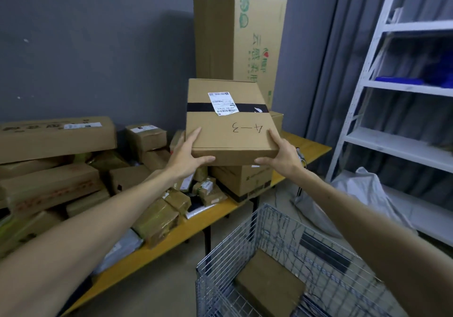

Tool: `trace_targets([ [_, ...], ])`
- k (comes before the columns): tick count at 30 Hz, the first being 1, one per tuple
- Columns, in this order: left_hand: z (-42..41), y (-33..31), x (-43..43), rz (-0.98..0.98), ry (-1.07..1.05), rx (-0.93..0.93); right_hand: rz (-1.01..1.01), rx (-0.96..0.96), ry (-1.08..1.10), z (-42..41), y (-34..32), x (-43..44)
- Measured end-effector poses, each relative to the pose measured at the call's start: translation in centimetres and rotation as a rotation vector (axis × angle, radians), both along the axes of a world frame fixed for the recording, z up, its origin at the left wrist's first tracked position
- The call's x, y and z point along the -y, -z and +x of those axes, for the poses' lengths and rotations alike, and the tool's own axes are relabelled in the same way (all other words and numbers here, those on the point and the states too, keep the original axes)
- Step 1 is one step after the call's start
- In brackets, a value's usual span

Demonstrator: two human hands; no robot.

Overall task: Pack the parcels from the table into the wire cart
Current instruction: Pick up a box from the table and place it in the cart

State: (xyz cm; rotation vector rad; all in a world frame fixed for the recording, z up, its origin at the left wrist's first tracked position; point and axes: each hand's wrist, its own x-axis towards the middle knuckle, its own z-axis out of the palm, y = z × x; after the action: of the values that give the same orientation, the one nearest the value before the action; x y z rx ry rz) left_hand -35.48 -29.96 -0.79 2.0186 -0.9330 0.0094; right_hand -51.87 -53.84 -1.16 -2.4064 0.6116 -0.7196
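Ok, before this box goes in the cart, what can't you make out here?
Head view:
label on the held box: print too small.
wire cart: near part cut off by bottom edge, so fill unknown.
table parcels at left: partly hidden behind the left forearm, blurred.

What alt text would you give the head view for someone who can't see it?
The left hand and right hand grip a flat cardboard box above a yellow table piled with parcels. A wire cart stands nearby, one brown parcel inside; a tall carton behind, white shelving at right.
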Motion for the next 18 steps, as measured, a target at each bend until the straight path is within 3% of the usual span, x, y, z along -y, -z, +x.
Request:
trace_targets([
  [12, -16.0, 7.2, 8.2, 0.075, 0.030, -0.134, 0.079, -0.077, 0.000, -16.7, 6.8, 7.8],
  [18, -20.8, 11.9, 10.3, 0.134, 0.011, -0.190, 0.157, -0.168, 0.006, -21.1, 11.6, 9.6],
])
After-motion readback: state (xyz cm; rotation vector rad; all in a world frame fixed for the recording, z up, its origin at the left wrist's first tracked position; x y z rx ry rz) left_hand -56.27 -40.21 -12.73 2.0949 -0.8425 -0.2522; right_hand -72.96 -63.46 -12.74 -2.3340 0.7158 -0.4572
